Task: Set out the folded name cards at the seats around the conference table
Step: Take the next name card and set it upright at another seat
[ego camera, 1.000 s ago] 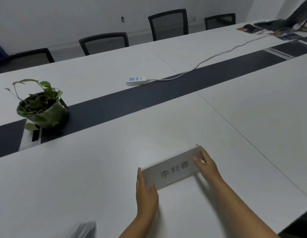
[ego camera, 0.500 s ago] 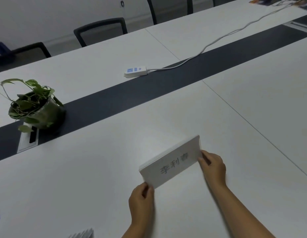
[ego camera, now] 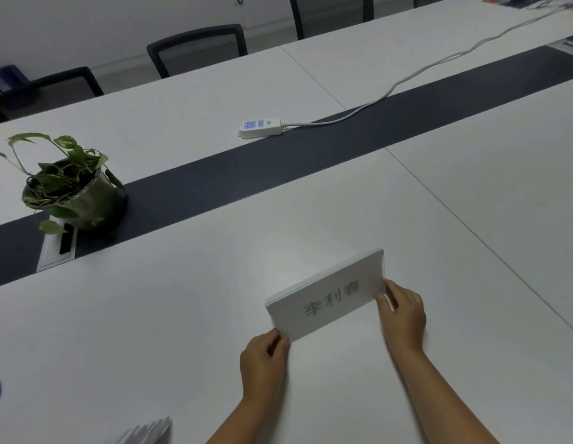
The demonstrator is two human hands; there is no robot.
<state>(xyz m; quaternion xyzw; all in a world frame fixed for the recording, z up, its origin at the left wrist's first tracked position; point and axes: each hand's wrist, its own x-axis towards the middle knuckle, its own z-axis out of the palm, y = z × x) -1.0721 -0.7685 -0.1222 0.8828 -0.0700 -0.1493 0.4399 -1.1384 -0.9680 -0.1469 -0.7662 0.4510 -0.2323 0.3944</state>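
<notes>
A folded name card (ego camera: 326, 298) stands on the white surface (ego camera: 150, 315) near the person's edge, its printed face turned toward the camera and its fold line running along the top, slanted so the right end sits farther away than the left. The left hand (ego camera: 262, 363) pinches the card's near left corner between curled fingers and thumb, and the right hand (ego camera: 403, 312) pinches the lower right end in the same way; gripping both ends probably lets the person square the card to the seat and spread its two leaves so it stands by itself. It looks tilted against the surface's edge, so a small turn seems to be what remains for this seat. A stack of more cards (ego camera: 147, 434) lies at the bottom edge of the view, left of the left forearm, within easy reach for the next seat, which suggests the task is at an early or middle stage. Open room lies all around the card: the bare white panel stretches left and forward to the dark centre strip (ego camera: 278, 168), and a seam between panels (ego camera: 471, 232) passes to the right, well apart from it. The potted plant (ego camera: 70, 193) sits on the strip far to the left beside a cable hatch (ego camera: 57, 248), and the power strip (ego camera: 261, 127) with its cord (ego camera: 439, 62) lies beyond the dark band, none of them in the way. Empty chairs (ego camera: 198, 48) line the far side.
</notes>
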